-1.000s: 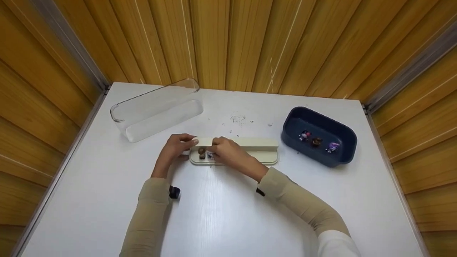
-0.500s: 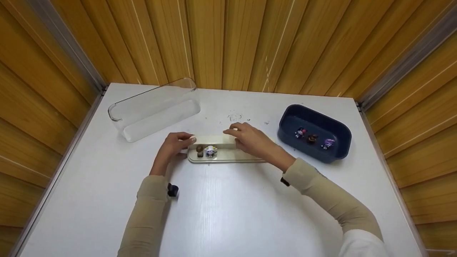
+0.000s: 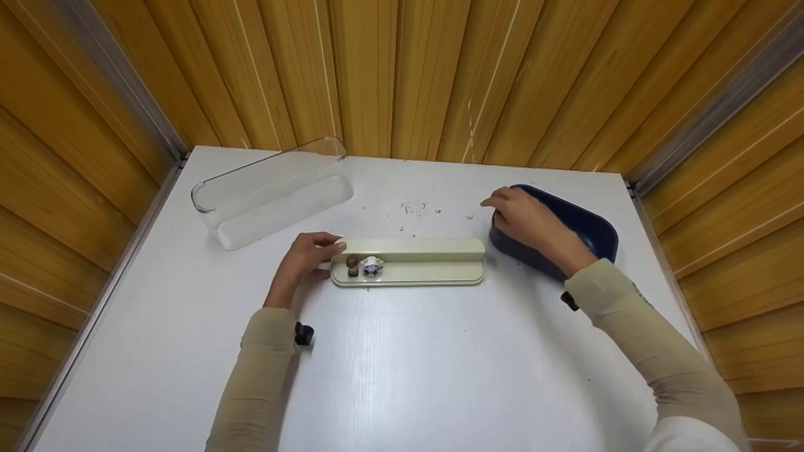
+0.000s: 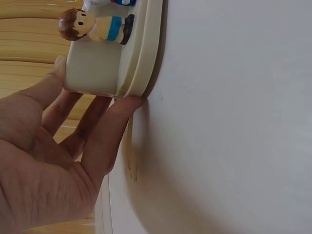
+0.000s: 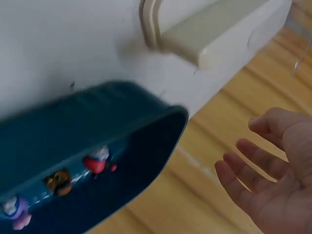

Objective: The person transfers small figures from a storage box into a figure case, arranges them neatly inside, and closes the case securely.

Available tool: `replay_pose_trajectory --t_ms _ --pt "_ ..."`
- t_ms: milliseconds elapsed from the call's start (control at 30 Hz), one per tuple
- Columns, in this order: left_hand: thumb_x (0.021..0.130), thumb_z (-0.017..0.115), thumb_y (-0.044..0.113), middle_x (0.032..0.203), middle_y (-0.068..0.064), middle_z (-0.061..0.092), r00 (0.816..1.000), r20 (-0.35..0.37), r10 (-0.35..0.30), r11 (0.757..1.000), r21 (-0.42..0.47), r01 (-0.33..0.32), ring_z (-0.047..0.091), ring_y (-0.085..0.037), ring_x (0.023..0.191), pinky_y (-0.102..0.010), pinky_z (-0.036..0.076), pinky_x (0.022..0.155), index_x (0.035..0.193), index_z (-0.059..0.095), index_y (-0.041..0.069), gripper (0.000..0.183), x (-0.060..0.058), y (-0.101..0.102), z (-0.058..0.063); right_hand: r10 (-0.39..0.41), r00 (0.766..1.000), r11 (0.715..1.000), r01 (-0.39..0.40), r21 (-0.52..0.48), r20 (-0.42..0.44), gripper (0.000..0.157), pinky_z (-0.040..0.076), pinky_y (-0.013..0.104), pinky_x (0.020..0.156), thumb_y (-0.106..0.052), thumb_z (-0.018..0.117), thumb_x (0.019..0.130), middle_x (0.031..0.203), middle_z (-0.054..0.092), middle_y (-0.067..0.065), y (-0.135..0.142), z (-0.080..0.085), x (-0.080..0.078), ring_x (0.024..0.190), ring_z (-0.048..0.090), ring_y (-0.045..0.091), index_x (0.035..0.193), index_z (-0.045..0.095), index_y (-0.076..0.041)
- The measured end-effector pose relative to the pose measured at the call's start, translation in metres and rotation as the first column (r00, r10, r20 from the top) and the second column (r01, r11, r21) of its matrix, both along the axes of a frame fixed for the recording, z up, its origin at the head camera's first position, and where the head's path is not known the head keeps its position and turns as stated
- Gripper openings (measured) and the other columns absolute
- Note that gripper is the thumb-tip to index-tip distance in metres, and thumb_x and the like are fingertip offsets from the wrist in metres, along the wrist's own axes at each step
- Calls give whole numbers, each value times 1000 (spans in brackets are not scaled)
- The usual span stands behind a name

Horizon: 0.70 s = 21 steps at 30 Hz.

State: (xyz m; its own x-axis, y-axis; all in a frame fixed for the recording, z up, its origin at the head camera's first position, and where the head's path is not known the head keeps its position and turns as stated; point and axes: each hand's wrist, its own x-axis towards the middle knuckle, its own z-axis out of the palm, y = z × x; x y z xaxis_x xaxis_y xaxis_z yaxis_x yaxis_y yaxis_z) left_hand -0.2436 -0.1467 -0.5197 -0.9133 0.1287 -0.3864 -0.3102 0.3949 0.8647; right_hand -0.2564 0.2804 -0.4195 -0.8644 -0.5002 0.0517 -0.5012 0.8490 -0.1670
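Note:
My left hand (image 3: 306, 256) holds the left end of a cream two-step display stand (image 3: 433, 272); in the left wrist view its thumb and fingers (image 4: 114, 126) lie around that end. On the lower step stand a brown-haired toy figure (image 3: 353, 266) and, beside it, a white-and-blue toy figure (image 3: 372, 266). My right hand (image 3: 534, 223) is over the left part of a dark blue bin (image 3: 581, 221), fingers parted and holding nothing. Inside the bin, the right wrist view shows a red-and-white figure (image 5: 97, 161), a brown figure (image 5: 59, 182) and a purple one (image 5: 18, 210).
A clear plastic bin (image 3: 276, 194) stands at the back left of the white table (image 3: 402, 370). Dark scuff marks (image 3: 413, 208) lie behind the stand. Wood-patterned panels (image 3: 370, 75) enclose the back and sides.
My right hand has let go of the white-and-blue figure on the stand and moved right, over the blue bin. The left hand stays at the stand's end.

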Motion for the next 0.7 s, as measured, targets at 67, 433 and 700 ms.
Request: replay_pose_trajectory --t_ms 67,433,700 --pt "98 71 31 130 -12 59 1000 4 0 1000 5 0 61 -26 114 -36 59 81 129 69 11 37 0 -1 1 -33 998 999 33 7 44 34 48 53 103 1 58 95 128 62 21 12 3 -4 120 59 39 128 68 -2" --pt "98 71 31 131 -11 63 1000 2 0 1000 -26 0 60 -25 117 -37 54 91 131 68 10 39 -2 1 -2 -169 954 974 124 187 249 42 47 59 101 -5 70 94 133 57 28 61 -11 -15 114 61 40 134 62 1" --pt "97 72 30 133 -11 62 1000 14 1 1000 -17 -1 60 -25 116 -32 57 79 133 67 10 41 -4 0 -2 -186 908 982 162 97 374 45 49 57 100 -11 69 97 128 62 26 85 -32 -25 103 62 33 139 58 3"
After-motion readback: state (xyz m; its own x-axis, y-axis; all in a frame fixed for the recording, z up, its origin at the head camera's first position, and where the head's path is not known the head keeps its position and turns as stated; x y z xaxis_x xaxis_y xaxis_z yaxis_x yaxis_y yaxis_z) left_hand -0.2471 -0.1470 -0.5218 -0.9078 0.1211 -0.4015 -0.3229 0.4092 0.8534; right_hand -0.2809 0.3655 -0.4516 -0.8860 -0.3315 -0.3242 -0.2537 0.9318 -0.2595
